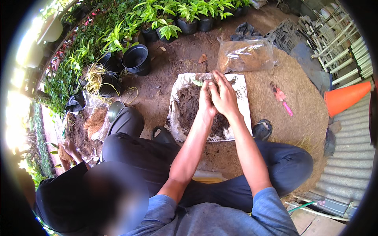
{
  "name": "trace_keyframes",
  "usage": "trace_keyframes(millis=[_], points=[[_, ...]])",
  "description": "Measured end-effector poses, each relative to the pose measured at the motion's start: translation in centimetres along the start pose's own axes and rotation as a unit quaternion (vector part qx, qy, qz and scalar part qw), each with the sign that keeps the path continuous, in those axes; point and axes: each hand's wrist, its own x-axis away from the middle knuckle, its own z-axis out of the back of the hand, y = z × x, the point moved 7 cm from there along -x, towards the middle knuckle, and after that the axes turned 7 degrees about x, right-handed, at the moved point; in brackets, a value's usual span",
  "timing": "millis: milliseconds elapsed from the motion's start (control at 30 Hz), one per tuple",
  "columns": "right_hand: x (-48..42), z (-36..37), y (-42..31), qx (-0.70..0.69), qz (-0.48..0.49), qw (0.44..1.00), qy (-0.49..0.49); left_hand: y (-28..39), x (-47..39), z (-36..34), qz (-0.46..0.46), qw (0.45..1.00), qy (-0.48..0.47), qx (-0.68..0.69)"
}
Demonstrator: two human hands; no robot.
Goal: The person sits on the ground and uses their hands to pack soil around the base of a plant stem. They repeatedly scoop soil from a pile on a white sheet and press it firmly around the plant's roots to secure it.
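My left hand and my right hand are pressed together above a white sack spread on the ground. Something dark is cupped between the palms, mostly hidden by the fingers. A green leaf sticks out on the left side of my hands, by the fingertips. Dark soil is heaped on the sack below and to the left of my hands, with more under my forearms. Soil marks my fingers.
A clear plastic bag of brown fiber lies beyond the sack. A pink hand trowel rests on the right. Black pots and potted plants stand at the upper left. At the lower left, a co-worker's hands hold a fiber-wrapped plant.
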Motion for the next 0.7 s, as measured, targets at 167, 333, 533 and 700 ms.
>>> trace_keyframes(millis=[167,333,533,700], points=[[-0.7,2.7,-2.5,-0.014,0.097,0.994,0.046,0.8,-0.5,-0.7,0.030,0.997,0.027,0.069],[-0.1,1.5,-1.2,-0.007,0.070,0.995,0.073,1.0,1.0,-2.8,-0.005,0.999,0.030,0.010],[0.9,2.0,0.1,-0.104,0.057,0.980,0.162,0.2,0.5,-1.7,-0.007,0.998,0.054,-0.024],[0.3,2.7,-0.8,-0.098,0.087,0.980,0.151,-0.1,0.9,-2.6,0.013,0.997,0.061,-0.049]])
